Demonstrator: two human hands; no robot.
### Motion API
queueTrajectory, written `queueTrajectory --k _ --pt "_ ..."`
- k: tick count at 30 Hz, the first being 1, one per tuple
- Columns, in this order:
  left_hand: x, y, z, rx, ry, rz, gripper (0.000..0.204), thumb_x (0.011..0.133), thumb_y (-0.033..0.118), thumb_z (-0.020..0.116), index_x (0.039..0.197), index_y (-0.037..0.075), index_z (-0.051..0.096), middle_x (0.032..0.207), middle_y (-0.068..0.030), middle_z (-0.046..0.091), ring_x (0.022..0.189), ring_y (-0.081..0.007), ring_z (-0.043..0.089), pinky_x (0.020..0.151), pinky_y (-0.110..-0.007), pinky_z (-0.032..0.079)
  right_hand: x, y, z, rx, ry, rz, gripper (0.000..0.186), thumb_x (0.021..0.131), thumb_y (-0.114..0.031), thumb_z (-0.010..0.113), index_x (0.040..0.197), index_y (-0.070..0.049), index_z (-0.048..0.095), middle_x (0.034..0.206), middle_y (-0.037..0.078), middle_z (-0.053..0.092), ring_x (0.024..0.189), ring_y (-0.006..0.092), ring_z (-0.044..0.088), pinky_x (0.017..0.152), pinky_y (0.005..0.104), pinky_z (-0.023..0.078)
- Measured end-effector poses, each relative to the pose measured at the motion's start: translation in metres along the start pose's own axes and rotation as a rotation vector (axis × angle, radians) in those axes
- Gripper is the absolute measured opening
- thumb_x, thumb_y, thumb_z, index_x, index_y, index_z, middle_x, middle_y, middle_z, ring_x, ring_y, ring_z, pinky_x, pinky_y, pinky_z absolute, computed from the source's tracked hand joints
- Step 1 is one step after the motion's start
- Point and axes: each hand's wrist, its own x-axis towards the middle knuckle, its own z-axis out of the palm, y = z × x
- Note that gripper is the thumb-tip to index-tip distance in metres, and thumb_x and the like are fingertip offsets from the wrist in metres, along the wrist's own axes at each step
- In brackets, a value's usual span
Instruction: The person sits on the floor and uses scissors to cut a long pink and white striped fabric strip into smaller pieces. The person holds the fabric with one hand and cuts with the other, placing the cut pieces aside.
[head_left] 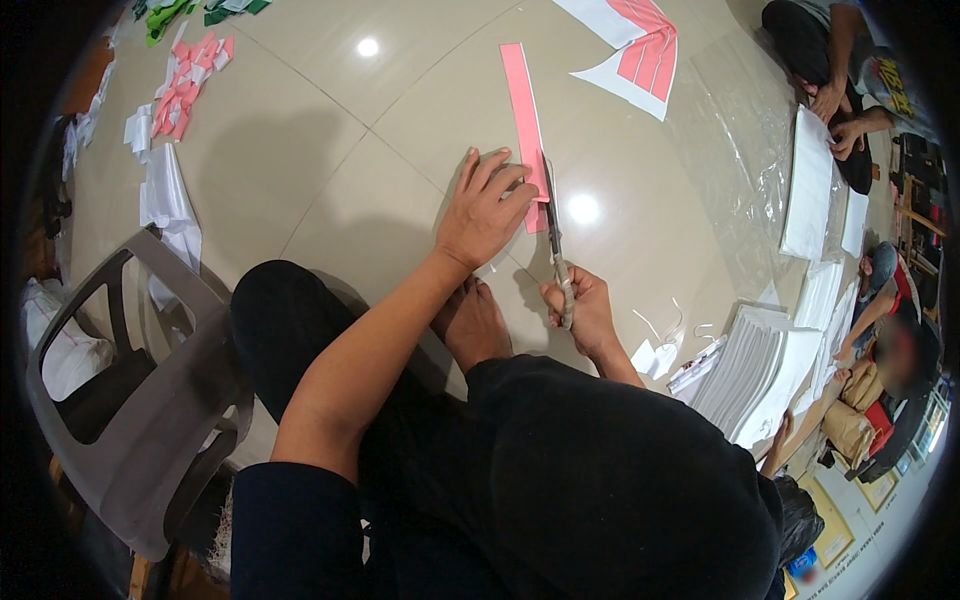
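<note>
A long pink strip with white edges (515, 85) lies near the middle of the view. My left hand (485, 205) is at its lower part, fingertips closed on it with the other fingers bent. My right hand (585, 310) grips the handles of long scissors (560, 275), whose blades reach up along the strip's lower right edge. A pink-and-white patterned piece (645, 65) lies beyond at the upper right. Small white scraps (655, 355) lie to the right of my right hand. My bare foot (480, 325) is below the strip.
A grey plastic chair (130, 420) stands at left, near pink pieces (190, 85) and white pieces (170, 215). At right are stacked white sheets (760, 370), clear plastic (740, 160), and co-workers (850, 60) (890, 340) handling material on the tiled floor (310, 120).
</note>
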Motion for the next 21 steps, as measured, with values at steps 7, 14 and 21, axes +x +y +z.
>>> queueTrajectory --k 7,14,21 --pt "-0.0001 -0.0006 0.0009 0.006 0.012 0.003 0.021 0.096 0.018 0.079 0.116 0.015 0.074 0.139 -0.0031 0.068 0.148 -0.033 0.054 0.13 -0.065 0.034 -0.0006 -0.0028 0.0004 0.005 0.002 0.023 0.025 0.096 -0.013 0.087 0.096 -0.002 0.065 0.076 0.004 0.068 0.053 0.0098 0.059 0.049 0.0271 0.047" --pt "0.0016 0.0004 0.0002 0.019 0.04 0.019 0.016 0.096 0.018 0.077 0.112 0.015 0.074 0.132 -0.0032 0.067 0.144 -0.0312 0.055 0.129 -0.064 0.037 -0.0025 0.0001 -0.003 0.008 0.002 0.011 0.025 0.096 -0.012 0.087 0.094 -0.003 0.063 0.075 0.004 0.067 0.053 0.0097 0.059 0.049 0.0269 0.046" --pt "0.0012 0.0007 -0.0003 0.015 0.013 -0.009 0.02 0.097 0.018 0.077 0.117 0.016 0.074 0.138 -0.0025 0.068 0.147 -0.0319 0.055 0.131 -0.063 0.034 -0.0001 -0.0022 -0.0031 -0.007 -0.002 0.012 0.026 0.095 -0.013 0.088 0.094 -0.003 0.063 0.075 0.004 0.067 0.053 0.0101 0.059 0.049 0.027 0.046"
